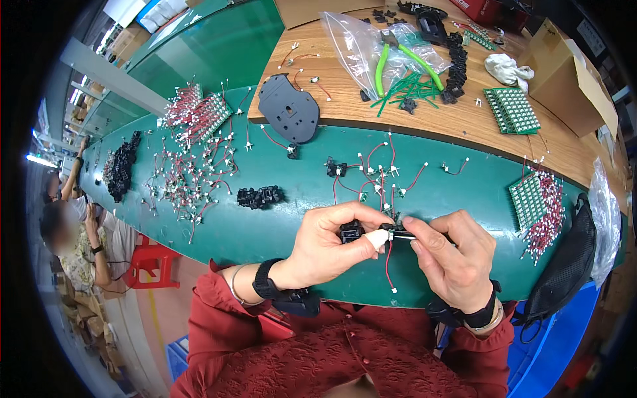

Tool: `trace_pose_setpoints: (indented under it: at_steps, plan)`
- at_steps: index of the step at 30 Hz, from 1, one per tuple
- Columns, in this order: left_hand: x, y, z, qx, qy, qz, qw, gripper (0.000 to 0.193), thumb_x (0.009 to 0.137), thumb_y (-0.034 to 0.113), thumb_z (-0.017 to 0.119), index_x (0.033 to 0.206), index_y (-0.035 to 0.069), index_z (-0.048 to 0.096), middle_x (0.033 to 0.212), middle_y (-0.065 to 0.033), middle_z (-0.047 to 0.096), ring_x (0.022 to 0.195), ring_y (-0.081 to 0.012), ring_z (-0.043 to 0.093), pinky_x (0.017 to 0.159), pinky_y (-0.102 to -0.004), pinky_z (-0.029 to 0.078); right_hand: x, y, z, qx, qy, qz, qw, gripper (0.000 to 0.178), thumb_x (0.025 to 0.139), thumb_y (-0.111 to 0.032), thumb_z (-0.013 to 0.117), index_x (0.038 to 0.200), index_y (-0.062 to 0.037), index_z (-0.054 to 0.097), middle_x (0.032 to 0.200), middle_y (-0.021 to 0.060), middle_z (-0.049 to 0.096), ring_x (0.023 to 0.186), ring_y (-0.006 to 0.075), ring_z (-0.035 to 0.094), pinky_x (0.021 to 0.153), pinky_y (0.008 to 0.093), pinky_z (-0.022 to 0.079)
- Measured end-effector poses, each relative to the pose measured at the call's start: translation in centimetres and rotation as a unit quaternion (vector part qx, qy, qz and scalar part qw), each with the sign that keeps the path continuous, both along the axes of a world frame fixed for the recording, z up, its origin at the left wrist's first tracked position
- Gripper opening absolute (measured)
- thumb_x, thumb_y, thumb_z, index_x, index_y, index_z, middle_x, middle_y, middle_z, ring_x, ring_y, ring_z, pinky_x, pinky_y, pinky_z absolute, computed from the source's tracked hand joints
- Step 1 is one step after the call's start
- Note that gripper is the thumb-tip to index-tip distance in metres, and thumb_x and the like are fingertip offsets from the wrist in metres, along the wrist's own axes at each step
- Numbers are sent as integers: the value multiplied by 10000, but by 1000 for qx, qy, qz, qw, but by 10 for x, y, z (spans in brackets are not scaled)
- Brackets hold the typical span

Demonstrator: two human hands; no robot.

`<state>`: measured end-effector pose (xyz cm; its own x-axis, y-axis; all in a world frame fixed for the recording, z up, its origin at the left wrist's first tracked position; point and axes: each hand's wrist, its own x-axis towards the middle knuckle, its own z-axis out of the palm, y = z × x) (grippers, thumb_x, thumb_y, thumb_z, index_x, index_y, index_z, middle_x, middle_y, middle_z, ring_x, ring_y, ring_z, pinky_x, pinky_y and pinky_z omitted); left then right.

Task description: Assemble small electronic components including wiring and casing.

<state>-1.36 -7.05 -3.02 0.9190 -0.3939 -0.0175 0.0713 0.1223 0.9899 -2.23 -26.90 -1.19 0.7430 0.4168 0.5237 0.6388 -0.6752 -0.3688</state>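
Note:
Over the near edge of the green table, my left hand [335,239] is closed on a small black plastic part [352,231]; its thumb tip wears a white cover. A small circuit board sits at my fingertips, and its red wire [389,265] hangs down to a white plug. My right hand [454,255] meets the left one there, pinching a thin metallic tool [403,235], perhaps tweezers, mostly hidden by the fingers. Just beyond the hands lie several loose wired boards [381,178] and a black plastic piece [336,167].
Left are a black parts cluster [259,197], scattered wired boards [189,179] and a black part heap [121,166]. A grey plate [288,109] overhangs the wooden board [458,126], which bears green-handled cutters [381,69]. Right lie a board panel [527,201] and black pouch [564,255]. Other people sit far left.

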Motion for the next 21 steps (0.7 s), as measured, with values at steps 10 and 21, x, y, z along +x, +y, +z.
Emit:
trace_pose_setpoints:
  at_steps: [10, 21]
  plan:
    - [-1, 0, -3, 37, -39, 17, 998, 213, 733, -4, 624, 946, -1, 612, 811, -37, 629, 692, -52, 562, 605, -191, 459, 0, -1, -8, 15, -36, -16, 999, 390, 590, -35, 687, 966, -133, 651, 670, -2, 489, 457, 116, 477, 378, 246, 374]
    - [-2, -2, -4, 78, -79, 32, 993, 211, 715, 0, 621, 926, 11, 620, 767, -42, 624, 691, -70, 570, 611, -211, 460, -1, -1, -7, -35, -73, -18, 997, 393, 589, -40, 662, 972, -128, 654, 696, 3, 492, 474, 110, 482, 387, 238, 381]
